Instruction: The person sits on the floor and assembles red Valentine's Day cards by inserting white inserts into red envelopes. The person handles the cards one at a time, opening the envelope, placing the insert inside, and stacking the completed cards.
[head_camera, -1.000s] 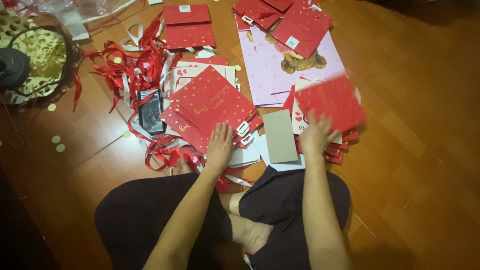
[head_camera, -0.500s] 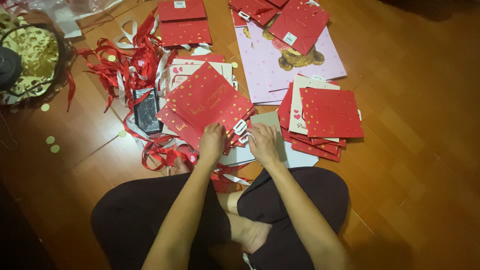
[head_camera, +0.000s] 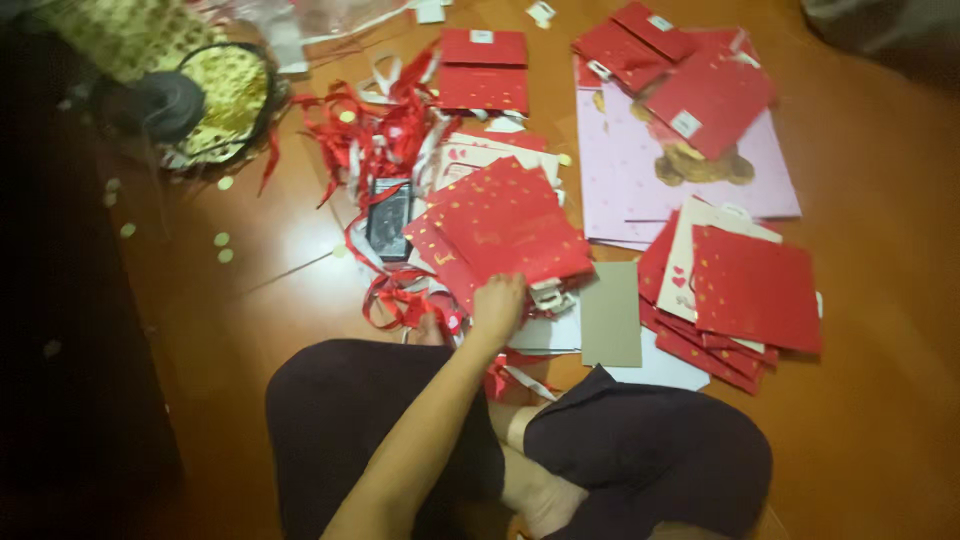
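On the wooden floor (head_camera: 880, 200), just ahead of the person's crossed legs, one hand (head_camera: 498, 305) reaches forward and rests on the near edge of a stack of red paper bags (head_camera: 505, 232) dotted with gold. Which hand it is cannot be told for sure; by the arm coming up from the left of the lap it looks like the left one, and its fingers are curled down onto the lower edge of the top bag, though whether they pinch it or only press on it cannot be made out. The other hand is out of sight. That stack lies directly beyond the knuckles, tilted, with a flat brown card (head_camera: 611, 314) just to its right and white sheets under it. Farther right, well apart from the hand, sits a second pile of red bags (head_camera: 752, 290). A pale pink sheet with a bear picture (head_camera: 690, 170) lies beyond that pile, with more red bags on top. Left of the held stack, a tangle of red ribbon (head_camera: 375, 140) spreads around a dark phone (head_camera: 389, 216), and a round basket of gold bits (head_camera: 225, 100) stands at the far left.
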